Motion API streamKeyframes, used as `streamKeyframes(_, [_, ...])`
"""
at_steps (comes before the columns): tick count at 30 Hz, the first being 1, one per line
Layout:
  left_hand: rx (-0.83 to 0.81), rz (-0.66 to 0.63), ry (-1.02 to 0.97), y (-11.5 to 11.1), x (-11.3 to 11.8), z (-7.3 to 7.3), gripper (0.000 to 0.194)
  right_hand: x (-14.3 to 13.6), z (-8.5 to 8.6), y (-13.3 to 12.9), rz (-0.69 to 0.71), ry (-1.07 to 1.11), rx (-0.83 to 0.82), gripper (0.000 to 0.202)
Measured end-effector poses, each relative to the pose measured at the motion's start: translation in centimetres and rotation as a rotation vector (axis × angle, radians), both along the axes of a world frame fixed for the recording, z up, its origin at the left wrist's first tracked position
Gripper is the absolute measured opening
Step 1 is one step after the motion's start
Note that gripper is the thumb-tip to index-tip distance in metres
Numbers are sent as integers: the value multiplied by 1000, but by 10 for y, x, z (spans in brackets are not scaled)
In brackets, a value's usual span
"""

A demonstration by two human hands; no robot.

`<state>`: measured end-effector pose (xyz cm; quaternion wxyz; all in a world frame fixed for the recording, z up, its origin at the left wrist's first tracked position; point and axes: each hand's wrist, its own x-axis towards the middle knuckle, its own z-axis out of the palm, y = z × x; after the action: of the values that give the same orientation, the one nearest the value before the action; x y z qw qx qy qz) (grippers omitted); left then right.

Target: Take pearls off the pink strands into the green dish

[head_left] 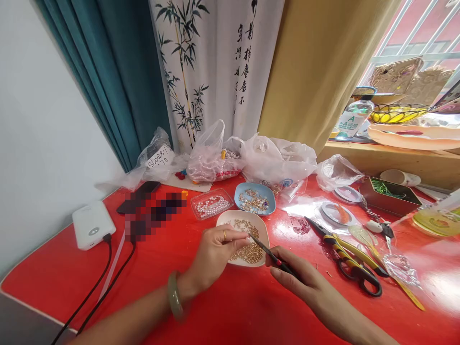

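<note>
My left hand, with a ring and a green bangle, is over the left edge of a cream dish of gold beads. Its thumb and index finger are pinched together; whatever lies between them is too small to make out. My right hand grips slim pliers with dark narrow jaws and black handles. The tips of the pliers meet the left fingertips above the beads. Behind, a blue dish contains gold and pale pieces, and a clear tray contains pearly beads.
Yellow-and-black pliers and scissors lie to the right, near a tin box. Plastic bags line the back. At left are a white power bank, black cables and a dark phone.
</note>
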<state>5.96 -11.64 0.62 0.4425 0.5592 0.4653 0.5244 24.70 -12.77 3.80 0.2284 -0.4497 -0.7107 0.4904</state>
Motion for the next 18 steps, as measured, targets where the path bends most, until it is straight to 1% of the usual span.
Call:
streamKeyframes(3, [19, 5, -6, -1, 0, -1, 14, -1, -3, -1, 41, -178, 203, 24])
streamKeyframes(5, [38, 14, -11, -1, 1, -1, 12, -1, -10, -1, 62, -310, 388, 20])
streamKeyframes(7, [41, 21, -15, -2, 1, -1, 12, 0, -20, -1, 25, -444, 689, 19])
streamKeyframes(9, [14, 29, -14, -3, 2, 0, 14, 1, -31, 0, -58, -602, 1027, 18])
streamKeyframes(10, [-7, 34, -11, -3, 3, 1, 15, 1, -35, 1, -97, -681, 1161, 18])
streamKeyframes(11, [-30, 35, -7, -3, 3, 1, 16, 1, -38, 2, -124, -747, 1251, 18])
streamKeyframes(12, [-53, 35, -6, -2, 3, 2, 17, 1, -39, 2, -139, -787, 1289, 19])
streamKeyframes(13, [-78, 30, -10, -1, 2, 3, 18, 2, -39, 3, -149, -785, 1279, 20])
streamKeyframes(14, [-102, 24, -22, 0, 2, 3, 19, 2, -38, 3, -152, -736, 1220, 23])
streamKeyframes(15, [-126, 18, -41, 1, 1, 3, 20, 2, -35, 2, -146, -649, 1109, 25])
streamKeyframes(16, [-150, 14, -68, 2, 1, 3, 21, 2, -31, 1, -133, -537, 948, 27])
streamKeyframes(18, [-199, 9, -125, 4, 0, 2, 22, 2, -23, -1, -114, -285, 530, 32])
